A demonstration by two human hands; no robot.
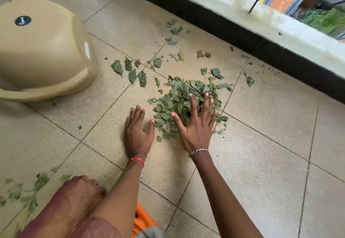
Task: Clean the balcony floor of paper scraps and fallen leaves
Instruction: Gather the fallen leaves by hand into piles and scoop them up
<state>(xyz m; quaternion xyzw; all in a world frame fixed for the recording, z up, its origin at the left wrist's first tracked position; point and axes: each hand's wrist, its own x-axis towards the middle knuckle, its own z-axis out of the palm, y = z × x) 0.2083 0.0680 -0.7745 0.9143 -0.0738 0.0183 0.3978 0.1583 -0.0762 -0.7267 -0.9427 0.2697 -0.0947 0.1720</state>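
Leaf pile (186, 103) is sitting mid-floor (261, 163), toward the floor's far edge under the dark wall base. I'm watching both hands lying flat, fingers straight, gripping nothing. R hand (196, 125) is resting on the pile's near side, fingers splayed. L hand (138, 135) is pressing bare tile just beside the pile's left rim, thumb close to the leaves. Pile is roughly round, no clear long axis, lying ahead of and between the hands; R is nearer. My read: a scoop is needing L to close in from the left.

Stray leaves (128, 71) are trailing toward the tan bin (43, 54). More leaves (28, 191) are lying at the near-left floor corner, blurred. I'm not seeing any paper scraps. Orange item (143, 221) by the knee is getting cut off; can't ID.
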